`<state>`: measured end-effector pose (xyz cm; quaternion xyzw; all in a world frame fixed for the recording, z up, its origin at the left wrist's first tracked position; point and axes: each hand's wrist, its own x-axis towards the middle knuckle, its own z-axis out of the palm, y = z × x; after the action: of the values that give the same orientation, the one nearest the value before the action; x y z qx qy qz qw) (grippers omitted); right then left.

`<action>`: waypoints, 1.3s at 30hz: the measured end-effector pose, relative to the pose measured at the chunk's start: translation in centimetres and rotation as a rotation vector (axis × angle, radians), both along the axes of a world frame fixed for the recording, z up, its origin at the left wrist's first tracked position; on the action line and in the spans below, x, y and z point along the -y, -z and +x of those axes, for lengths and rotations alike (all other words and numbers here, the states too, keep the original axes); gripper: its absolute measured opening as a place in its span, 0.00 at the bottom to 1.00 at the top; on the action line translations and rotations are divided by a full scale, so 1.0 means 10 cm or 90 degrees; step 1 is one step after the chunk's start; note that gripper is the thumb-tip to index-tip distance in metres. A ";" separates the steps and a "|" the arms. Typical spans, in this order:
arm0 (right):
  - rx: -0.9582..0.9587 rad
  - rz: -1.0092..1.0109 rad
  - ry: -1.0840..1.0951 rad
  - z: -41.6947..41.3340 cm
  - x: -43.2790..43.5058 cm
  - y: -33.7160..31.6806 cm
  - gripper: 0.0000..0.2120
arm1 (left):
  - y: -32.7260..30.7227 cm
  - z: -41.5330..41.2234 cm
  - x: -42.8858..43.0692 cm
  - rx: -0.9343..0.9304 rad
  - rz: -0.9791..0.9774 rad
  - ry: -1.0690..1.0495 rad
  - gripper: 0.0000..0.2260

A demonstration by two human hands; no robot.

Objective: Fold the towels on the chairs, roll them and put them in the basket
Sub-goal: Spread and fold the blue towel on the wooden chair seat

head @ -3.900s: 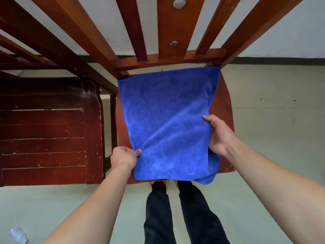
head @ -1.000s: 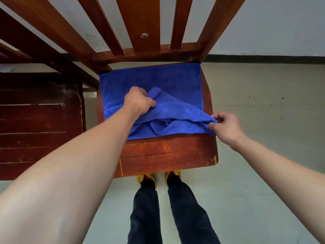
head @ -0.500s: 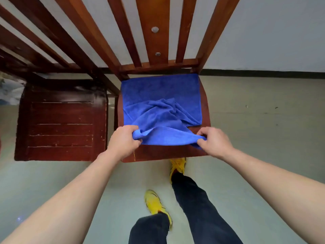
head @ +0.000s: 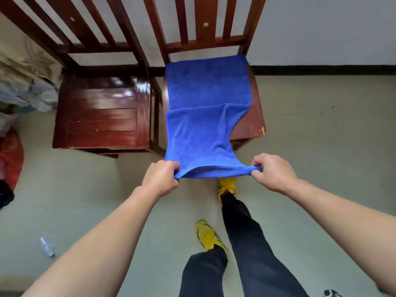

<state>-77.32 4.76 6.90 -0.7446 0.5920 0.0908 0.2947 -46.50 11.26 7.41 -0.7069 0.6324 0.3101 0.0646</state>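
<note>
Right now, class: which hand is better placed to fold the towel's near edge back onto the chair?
Neither clearly: left hand and right hand each pinch a near corner of the blue towel, level, so both should move together.

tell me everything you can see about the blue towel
The blue towel is plain, solid blue, with a soft fuzzy pile like microfibre. Its far part lies flat on the seat of the right-hand wooden chair; a horizontal crease crosses it mid-seat. The near part is lifted off the seat front and stretched toward the person. The left hand and the right hand each pinch one near corner, pulling that edge taut, so the right side curves inward.
</note>
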 end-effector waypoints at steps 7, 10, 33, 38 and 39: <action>0.002 -0.002 -0.024 -0.20 -0.67 -0.25 0.02 | -0.07 -0.16 -0.66 0.019 0.058 0.016 0.07; 0.003 0.031 -0.033 -0.27 -0.91 -0.26 0.03 | -0.06 -0.23 -0.88 0.028 0.088 0.022 0.07; -0.013 -0.016 0.076 -0.27 -0.57 -0.29 0.03 | -0.24 0.17 -0.64 -0.072 0.084 -0.148 0.14; 0.035 -0.024 0.171 -0.15 0.02 -0.35 0.06 | -0.33 0.41 -0.07 -0.102 0.014 -0.197 0.07; 0.058 -0.025 0.195 -0.14 0.16 -0.35 0.06 | -0.34 0.45 0.05 -0.107 0.009 -0.209 0.05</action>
<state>-78.67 3.17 10.43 -0.6546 0.6862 -0.0008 0.3171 -41.97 10.77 10.80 -0.7716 0.5096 0.3790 -0.0350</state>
